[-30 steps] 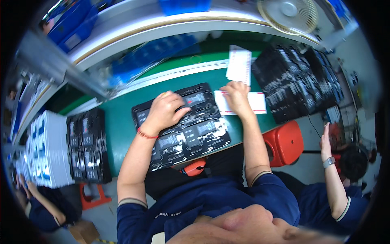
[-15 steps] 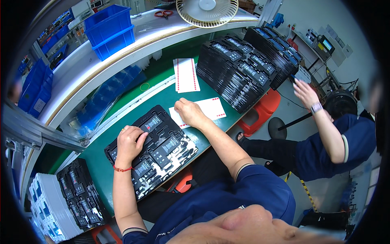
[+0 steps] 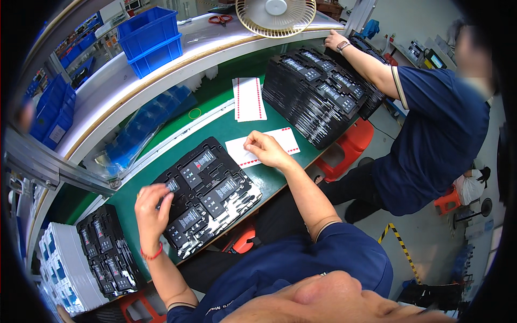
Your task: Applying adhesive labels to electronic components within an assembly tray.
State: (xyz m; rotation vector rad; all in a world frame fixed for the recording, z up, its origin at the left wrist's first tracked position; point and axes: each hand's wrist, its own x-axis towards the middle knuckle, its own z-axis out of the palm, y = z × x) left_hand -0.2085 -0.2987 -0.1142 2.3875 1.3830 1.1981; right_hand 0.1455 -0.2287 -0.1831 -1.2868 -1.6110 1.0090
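Note:
A black moulded tray (image 3: 186, 173) holding several flat black battery packs (image 3: 221, 196) lies on the green work table before me. By the tray's left edge my left hand (image 3: 152, 209) is raised, its thumb apart from the loosely bent fingers, and nothing shows in it. To the right of the tray, a white sheet with rows of red stickers (image 3: 285, 141) lies flat. Over that sheet is my right hand (image 3: 267, 151), thumb and fingertips pinched together; anything between them is too small to make out. A second such sheet stack (image 3: 248, 99) lies farther back.
Tall stacks of black trays (image 3: 307, 102) stand at the right, where a co-worker (image 3: 431, 113) reaches to the rear stack. More black trays (image 3: 107, 253) and white trays (image 3: 67, 269) are at left. Blue bins (image 3: 151, 43) and a fan (image 3: 276, 16) sit on the shelf.
My left hand has come off the tray, moving left and toward me. My right hand has shifted slightly right over the sheet. The co-worker has stepped in to the rear stack.

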